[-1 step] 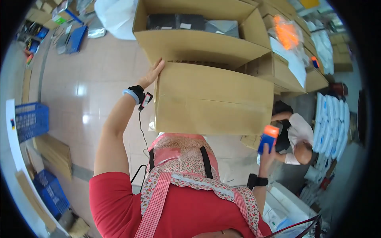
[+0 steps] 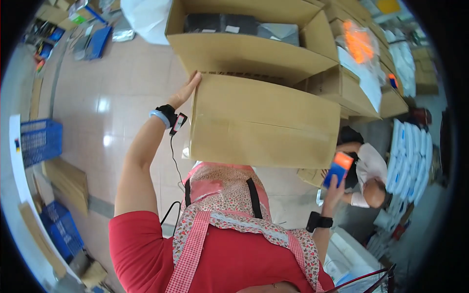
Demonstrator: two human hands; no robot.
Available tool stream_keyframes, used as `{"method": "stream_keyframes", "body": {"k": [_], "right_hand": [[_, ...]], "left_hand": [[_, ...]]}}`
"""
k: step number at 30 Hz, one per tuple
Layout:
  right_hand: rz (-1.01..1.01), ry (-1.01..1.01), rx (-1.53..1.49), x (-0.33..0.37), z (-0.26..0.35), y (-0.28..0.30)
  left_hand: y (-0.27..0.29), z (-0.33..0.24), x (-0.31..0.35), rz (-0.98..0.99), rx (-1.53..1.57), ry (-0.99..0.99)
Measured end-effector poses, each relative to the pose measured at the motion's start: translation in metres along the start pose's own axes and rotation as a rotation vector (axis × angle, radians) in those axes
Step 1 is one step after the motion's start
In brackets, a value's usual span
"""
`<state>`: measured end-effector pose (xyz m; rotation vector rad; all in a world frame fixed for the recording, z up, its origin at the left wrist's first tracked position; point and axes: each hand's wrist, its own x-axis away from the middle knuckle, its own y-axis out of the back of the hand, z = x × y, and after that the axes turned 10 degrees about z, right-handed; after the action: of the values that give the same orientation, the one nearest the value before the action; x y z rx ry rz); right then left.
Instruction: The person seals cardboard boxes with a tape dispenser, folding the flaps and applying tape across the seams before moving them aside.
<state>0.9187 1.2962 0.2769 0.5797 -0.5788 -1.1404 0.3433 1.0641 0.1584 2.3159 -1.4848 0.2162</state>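
A large open cardboard box (image 2: 264,122) is held up in front of my chest, its flaps spread and dark and grey wrapped packets (image 2: 220,22) lying inside. My left hand (image 2: 185,90) lies flat against the box's left side near the top edge, fingers straight. My right hand (image 2: 333,188), lower right and apart from the box, grips a blue and orange tape dispenser (image 2: 338,168). Both wrists carry dark bands, and a small device with a cable hangs from the left one.
More open cardboard boxes (image 2: 356,93) stand to the right. Another person (image 2: 366,176) crouches beside stacked white bundles (image 2: 408,161). Blue crates (image 2: 39,141) and flat cardboard sheets (image 2: 66,180) lie on the tiled floor at left.
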Motion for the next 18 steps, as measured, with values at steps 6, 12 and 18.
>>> {"method": "stream_keyframes", "body": {"k": [6, 12, 18], "right_hand": [[-0.045, 0.104, 0.054, -0.153, -0.015, 0.025], [0.061, 0.195, 0.078, -0.230, -0.009, -0.022], [0.144, 0.349, 0.145, -0.262, -0.030, -0.038]], "left_hand": [[-0.031, -0.004, 0.155, -0.420, 0.295, 0.129], [-0.083, -0.015, 0.173, -0.800, -0.042, 0.142], [-0.120, 0.050, 0.161, -0.750, 1.008, 0.037]]}}
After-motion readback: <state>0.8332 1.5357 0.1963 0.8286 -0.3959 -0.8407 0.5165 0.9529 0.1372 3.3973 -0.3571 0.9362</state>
